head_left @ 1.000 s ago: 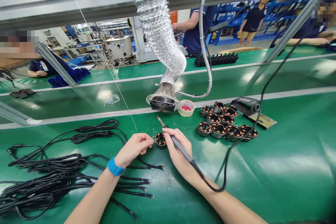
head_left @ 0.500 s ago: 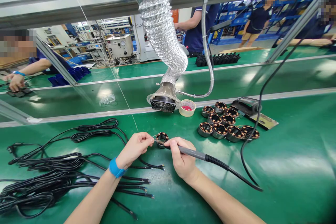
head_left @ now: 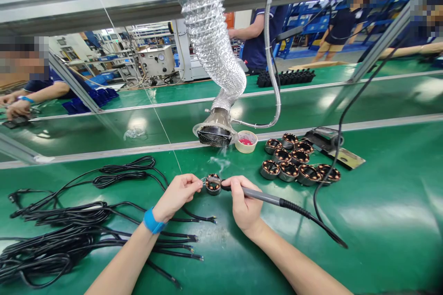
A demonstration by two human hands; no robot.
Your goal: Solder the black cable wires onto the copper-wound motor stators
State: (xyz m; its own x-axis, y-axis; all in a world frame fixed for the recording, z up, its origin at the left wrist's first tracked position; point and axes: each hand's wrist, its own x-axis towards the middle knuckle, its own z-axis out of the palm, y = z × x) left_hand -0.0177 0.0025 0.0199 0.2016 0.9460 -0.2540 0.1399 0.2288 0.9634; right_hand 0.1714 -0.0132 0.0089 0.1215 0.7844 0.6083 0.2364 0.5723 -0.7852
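Note:
A copper-wound ring (head_left: 213, 189) sits on the green table in front of me. My left hand (head_left: 182, 193), with a blue wristband, pinches a thin wire at the ring's left side. My right hand (head_left: 245, 203) holds the grey handle of a soldering iron (head_left: 261, 195), whose tip lies over the top of the ring. Smoke (head_left: 221, 162) rises between the ring and a fume extractor hood (head_left: 214, 132).
Black cables (head_left: 69, 212) cover the left of the table. Several more wound rings (head_left: 287, 170) stand at the right, near a metal stand (head_left: 332, 147). A tape roll (head_left: 246, 142) lies by the hood. People work across the bench.
My right hand and the soldering iron have shifted slightly right, and the tip now lies over the ring's upper part. Smoke has appeared below the hood. My left hand has barely moved.

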